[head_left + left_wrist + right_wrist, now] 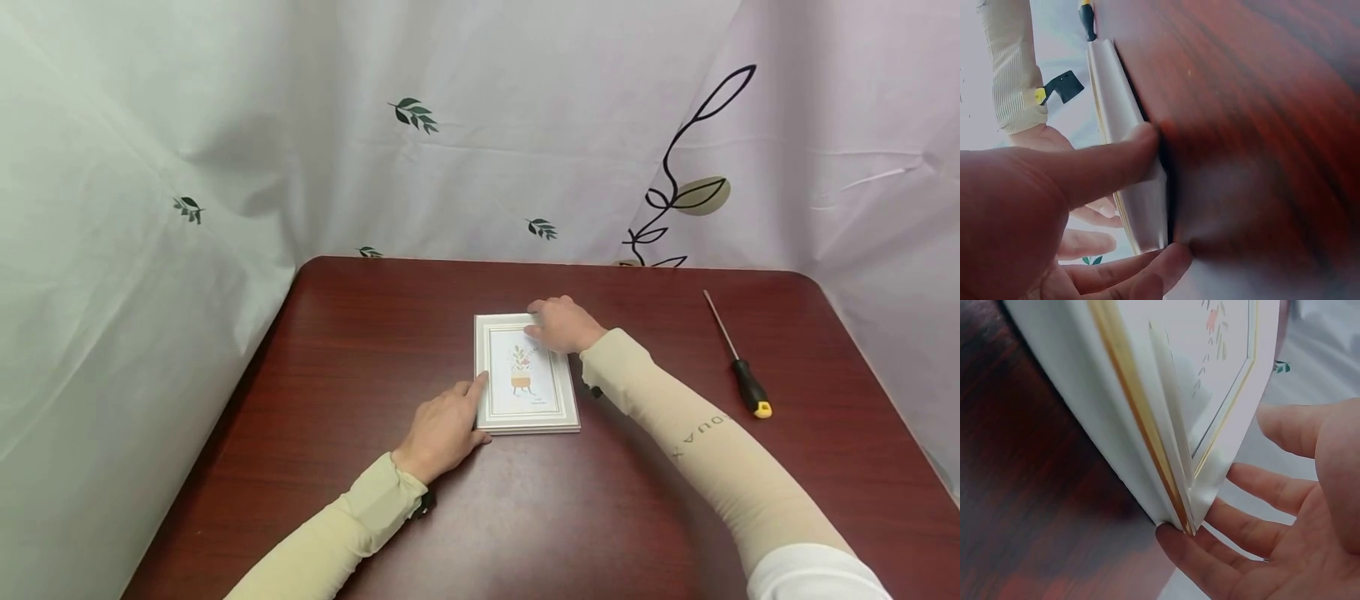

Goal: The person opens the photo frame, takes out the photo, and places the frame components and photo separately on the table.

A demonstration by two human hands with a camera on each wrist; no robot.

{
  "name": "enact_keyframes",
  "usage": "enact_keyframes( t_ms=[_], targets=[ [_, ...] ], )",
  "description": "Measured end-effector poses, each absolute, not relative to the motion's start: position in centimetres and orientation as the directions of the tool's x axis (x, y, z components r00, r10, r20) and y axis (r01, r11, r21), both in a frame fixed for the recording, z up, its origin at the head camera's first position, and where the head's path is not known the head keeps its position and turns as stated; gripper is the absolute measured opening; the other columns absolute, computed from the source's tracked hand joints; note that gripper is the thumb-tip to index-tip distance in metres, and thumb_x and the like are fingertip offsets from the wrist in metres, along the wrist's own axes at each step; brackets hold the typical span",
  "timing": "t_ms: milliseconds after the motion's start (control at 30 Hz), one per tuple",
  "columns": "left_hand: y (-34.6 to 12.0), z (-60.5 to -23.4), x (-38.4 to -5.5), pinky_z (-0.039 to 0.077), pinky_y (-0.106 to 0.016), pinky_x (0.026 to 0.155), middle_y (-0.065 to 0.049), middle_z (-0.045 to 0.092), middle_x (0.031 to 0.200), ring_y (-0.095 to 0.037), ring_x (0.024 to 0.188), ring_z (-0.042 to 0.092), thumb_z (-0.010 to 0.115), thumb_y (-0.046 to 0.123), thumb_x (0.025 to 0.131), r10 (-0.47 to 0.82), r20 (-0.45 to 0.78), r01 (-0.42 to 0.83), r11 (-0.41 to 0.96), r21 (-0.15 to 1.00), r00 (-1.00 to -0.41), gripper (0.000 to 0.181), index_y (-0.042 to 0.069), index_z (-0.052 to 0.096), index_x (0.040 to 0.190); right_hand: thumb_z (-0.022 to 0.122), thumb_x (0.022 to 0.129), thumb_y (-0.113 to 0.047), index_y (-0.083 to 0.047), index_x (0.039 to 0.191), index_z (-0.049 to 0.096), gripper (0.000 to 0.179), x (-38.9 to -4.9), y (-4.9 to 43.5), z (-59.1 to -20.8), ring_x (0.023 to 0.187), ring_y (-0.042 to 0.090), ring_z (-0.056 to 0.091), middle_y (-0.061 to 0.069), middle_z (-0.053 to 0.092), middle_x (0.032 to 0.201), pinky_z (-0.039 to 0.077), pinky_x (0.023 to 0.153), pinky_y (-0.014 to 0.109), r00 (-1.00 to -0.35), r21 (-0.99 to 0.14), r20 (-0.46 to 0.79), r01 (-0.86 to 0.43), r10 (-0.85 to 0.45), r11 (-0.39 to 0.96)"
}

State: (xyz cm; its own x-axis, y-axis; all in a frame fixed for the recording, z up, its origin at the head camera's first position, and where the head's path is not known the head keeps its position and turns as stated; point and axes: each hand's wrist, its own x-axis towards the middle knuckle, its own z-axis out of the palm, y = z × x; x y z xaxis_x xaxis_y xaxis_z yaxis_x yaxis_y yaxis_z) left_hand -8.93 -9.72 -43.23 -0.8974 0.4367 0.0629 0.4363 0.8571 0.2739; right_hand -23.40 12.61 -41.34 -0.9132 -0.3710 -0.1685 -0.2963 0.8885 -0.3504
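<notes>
A white picture frame (pixel 568 407) with thin gold lines lies face up on the table. Its print (pixel 521 375) shows a plant in an orange pot on legs. My left hand (pixel 441 427) holds the frame's near left corner, the thumb (pixel 1132 150) against the near edge and fingers along the left side. At the far right corner is my right hand (pixel 564 323). In the right wrist view its fingertips (pixel 1175 540) touch the frame's corner, while the thumb (pixel 1288 428) stands apart from it.
A screwdriver (pixel 748 385) with a black and yellow handle lies on the right of the dark red wooden table (pixel 360 333), shaft pointing away. White curtains (pixel 480 167) with leaf patterns hang behind the table and at both sides.
</notes>
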Motion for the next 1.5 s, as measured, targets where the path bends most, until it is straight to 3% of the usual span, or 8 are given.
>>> enact_keyframes(
  t_ms=[367,633,933,1133,1300,1500],
  targets=[
    [-10.1,-42.9,-8.9,0.057,-0.047,0.069,-0.017,0.064,0.127,-0.033,0.101,0.069,0.087,0.026,0.079,0.424,0.125,0.442,0.848,0.293,-0.897,0.09,0.002,0.04,0.151,0.061,0.099,-0.032,-0.003,0.142,0.055,0.052,-23.5,12.8,-40.9,0.133,0.039,0.048,0.019,0.061,0.135,0.039,0.11,0.05,-0.932,-0.378,-0.145,-0.259,-0.333,0.889],
    [-10.2,-42.3,-9.1,0.057,-0.05,0.077,-0.017,0.059,0.137,-0.033,0.113,0.065,0.083,0.025,0.084,0.393,0.137,0.416,0.843,0.34,-0.909,0.088,0.003,0.035,0.154,0.055,0.101,-0.036,-0.003,0.142,0.054,0.053,-24.0,13.3,-40.8,0.132,0.04,0.05,0.018,0.063,0.134,0.041,0.108,0.05,-0.935,-0.403,-0.108,-0.269,-0.337,0.875],
    [-10.3,-41.6,-9.4,0.056,-0.052,0.078,-0.014,0.053,0.145,-0.033,0.12,0.062,0.081,0.025,0.086,0.329,0.167,0.368,0.826,0.427,-0.93,0.088,0.008,0.032,0.157,0.043,0.107,-0.031,-0.002,0.144,0.051,0.047,-24.3,13.9,-40.2,0.126,0.032,0.055,0.018,0.06,0.137,0.042,0.107,0.047,-0.947,-0.555,-0.108,-0.195,-0.303,0.809],
    [-10.3,-41.3,-9.5,0.055,-0.051,0.082,-0.013,0.049,0.149,-0.03,0.124,0.059,0.08,0.025,0.087,0.312,0.207,0.374,0.796,0.476,-0.927,0.089,0.008,0.03,0.158,0.04,0.108,-0.029,-0.001,0.145,0.049,0.047,-24.2,14.1,-39.7,0.13,0.033,0.052,0.019,0.056,0.141,0.04,0.11,0.048,-0.951,-0.595,-0.105,-0.175,-0.291,0.785],
    [-10.1,-40.9,-9.7,0.055,-0.049,0.082,-0.014,0.049,0.149,-0.031,0.119,0.062,0.078,0.024,0.089,0.286,0.249,0.377,0.77,0.515,-0.925,0.088,0.006,0.028,0.158,0.037,0.11,-0.027,-0.004,0.148,0.047,0.046,-24.1,14.6,-39.5,0.133,0.033,0.048,0.018,0.052,0.145,0.038,0.11,0.049,-0.956,-0.629,-0.121,-0.133,-0.266,0.766],
    [-10.0,-40.8,-9.9,0.054,-0.049,0.08,-0.012,0.051,0.147,-0.029,0.102,0.065,0.074,0.022,0.093,0.245,0.277,0.363,0.739,0.567,-0.929,0.085,0.002,0.023,0.158,0.037,0.109,-0.028,-0.006,0.149,0.045,0.047,-24.2,14.9,-39.6,0.128,0.032,0.05,0.017,0.052,0.144,0.039,0.109,0.049,-0.966,-0.674,-0.122,-0.089,-0.23,0.733]
  ],
)
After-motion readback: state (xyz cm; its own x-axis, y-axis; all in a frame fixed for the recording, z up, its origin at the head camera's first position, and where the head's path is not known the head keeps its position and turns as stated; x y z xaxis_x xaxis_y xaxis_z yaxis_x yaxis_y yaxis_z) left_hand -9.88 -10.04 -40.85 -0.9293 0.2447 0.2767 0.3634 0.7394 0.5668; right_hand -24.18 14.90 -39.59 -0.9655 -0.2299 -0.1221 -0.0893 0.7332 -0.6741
